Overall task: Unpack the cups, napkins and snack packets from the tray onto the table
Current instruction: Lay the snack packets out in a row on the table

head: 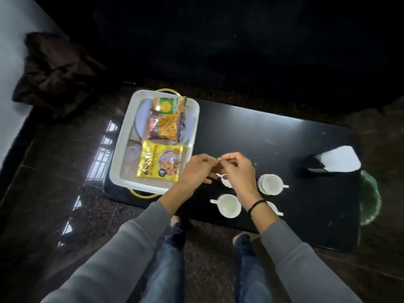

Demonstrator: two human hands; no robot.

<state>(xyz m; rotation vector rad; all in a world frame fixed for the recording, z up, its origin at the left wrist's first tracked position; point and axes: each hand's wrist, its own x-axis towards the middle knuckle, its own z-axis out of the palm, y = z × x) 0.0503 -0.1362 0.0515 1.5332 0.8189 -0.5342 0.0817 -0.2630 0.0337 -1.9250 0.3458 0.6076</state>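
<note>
A white tray (119,154) sits at the left end of the black table (262,132). In it lie a yellow snack packet (159,160), a brown-and-orange packet (167,127) and a green-and-orange packet (169,104). White cups stand on the table: one (270,184) to the right of my hands, one (228,206) at the near edge, and two partly hidden under my right hand and wrist. My left hand (196,171) and my right hand (237,171) meet fingertip to fingertip above the cups, pinching something small and white that I cannot identify. White napkins (337,158) stand in a dark holder at the far right.
A green round object (369,197) shows past the table's right end. A dark crumpled cloth (54,71) lies at the upper left by a pale wall. The floor is dark polished stone, and my legs stand against the table's near edge.
</note>
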